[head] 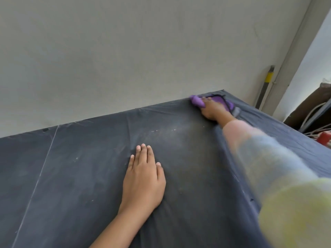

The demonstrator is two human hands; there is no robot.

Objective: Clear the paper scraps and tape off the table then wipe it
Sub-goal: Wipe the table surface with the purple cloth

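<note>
A table covered with dark grey cloth (89, 176) fills the lower view. My left hand (143, 178) lies flat on the cloth near the middle, fingers straight and together. My right hand (213, 109) reaches to the far right corner by the wall and presses a purple wiping cloth (198, 101) onto the table; the hand hides much of that cloth. Faint dusty smears and tiny white specks (172, 130) show on the surface between the hands. I see no paper scraps or tape.
A plain grey wall (143, 51) runs along the table's far edge. A pole with a yellow band (267, 83) leans in the right corner. Beyond the right edge lie cables and a red object (324, 138).
</note>
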